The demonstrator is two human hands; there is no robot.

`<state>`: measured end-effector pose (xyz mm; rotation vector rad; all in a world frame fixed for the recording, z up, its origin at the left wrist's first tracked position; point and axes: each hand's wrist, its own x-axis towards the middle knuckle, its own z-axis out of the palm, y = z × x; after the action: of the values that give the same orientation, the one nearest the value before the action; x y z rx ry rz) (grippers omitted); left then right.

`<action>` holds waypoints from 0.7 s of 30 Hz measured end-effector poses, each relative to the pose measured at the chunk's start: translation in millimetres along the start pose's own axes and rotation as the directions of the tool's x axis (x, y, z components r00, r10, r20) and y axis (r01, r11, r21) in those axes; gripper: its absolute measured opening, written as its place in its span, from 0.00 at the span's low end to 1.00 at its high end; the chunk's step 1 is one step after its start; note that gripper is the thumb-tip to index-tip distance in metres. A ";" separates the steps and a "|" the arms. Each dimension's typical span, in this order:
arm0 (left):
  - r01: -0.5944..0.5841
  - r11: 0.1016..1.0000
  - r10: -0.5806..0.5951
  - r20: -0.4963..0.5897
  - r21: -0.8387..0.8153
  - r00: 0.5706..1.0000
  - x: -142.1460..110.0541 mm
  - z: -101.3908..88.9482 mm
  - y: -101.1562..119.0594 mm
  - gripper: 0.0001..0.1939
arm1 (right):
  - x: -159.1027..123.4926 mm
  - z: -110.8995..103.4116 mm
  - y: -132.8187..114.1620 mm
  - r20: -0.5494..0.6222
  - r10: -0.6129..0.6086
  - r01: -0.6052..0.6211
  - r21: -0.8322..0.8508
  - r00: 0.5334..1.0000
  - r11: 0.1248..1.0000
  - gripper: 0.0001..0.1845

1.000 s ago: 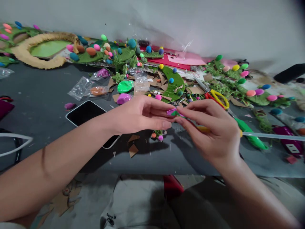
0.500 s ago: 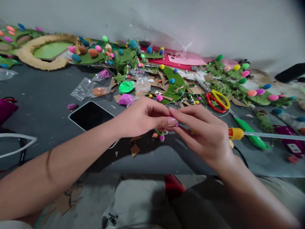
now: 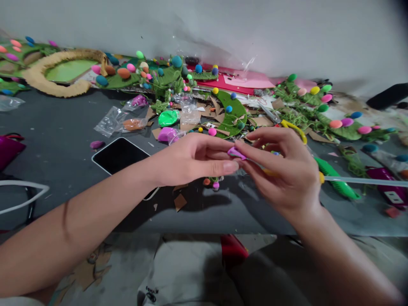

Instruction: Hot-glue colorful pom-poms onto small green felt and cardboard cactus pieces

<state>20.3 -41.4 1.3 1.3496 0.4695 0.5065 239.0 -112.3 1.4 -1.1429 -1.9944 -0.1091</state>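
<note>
A small folded piece of purple modelling clay point(image 3: 236, 153) is between my two hands, above the front of the table. My right hand point(image 3: 282, 170) pinches it between thumb and forefinger. The fingers of my left hand point(image 3: 194, 160) are stretched out, their tips against the clay's left side, with the thumb held apart below. Under the hands, small orange and purple balls point(image 3: 216, 185) on green stems partly show. Past my fingers lies a green crescent point(image 3: 234, 111) dotted with coloured balls. Lumps of purple clay point(image 3: 168, 135) and green clay point(image 3: 168, 118) sit behind my left hand.
A phone point(image 3: 123, 155) lies partly beneath my left forearm. Scissors point(image 3: 293, 129) and a green-handled cutter point(image 3: 338, 178) are to the right, near a glue stick point(image 3: 366, 181). Cardboard scraps point(image 3: 180, 202) are scattered about. A beige ring point(image 3: 57, 87) rests at the back left.
My left thumb came down over the clay half a second ago, covering most of it, and has since lifted away. The purple clay shows again, still in my right fingers.
</note>
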 end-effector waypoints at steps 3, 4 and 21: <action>0.016 0.998 -0.014 -0.033 0.052 0.999 0.7 2.7 -4.9 0.17 | -0.6 4.6 -2.7 0.057 -0.049 0.047 0.031 0.997 0.998 0.16; 0.022 0.998 -0.018 -0.051 0.064 0.999 1.3 3.7 -6.2 0.15 | -0.7 5.5 -3.5 0.078 -0.057 0.055 0.030 0.995 0.998 0.15; 0.013 0.991 -0.008 0.035 -0.135 0.999 2.7 2.8 -3.6 0.15 | 3.4 0.6 5.4 0.023 0.054 -0.056 0.086 0.998 0.995 0.15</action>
<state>24.4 -42.5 -1.9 1.2233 0.4063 0.4969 241.9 -106.6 1.7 -1.1460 -1.9641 0.0177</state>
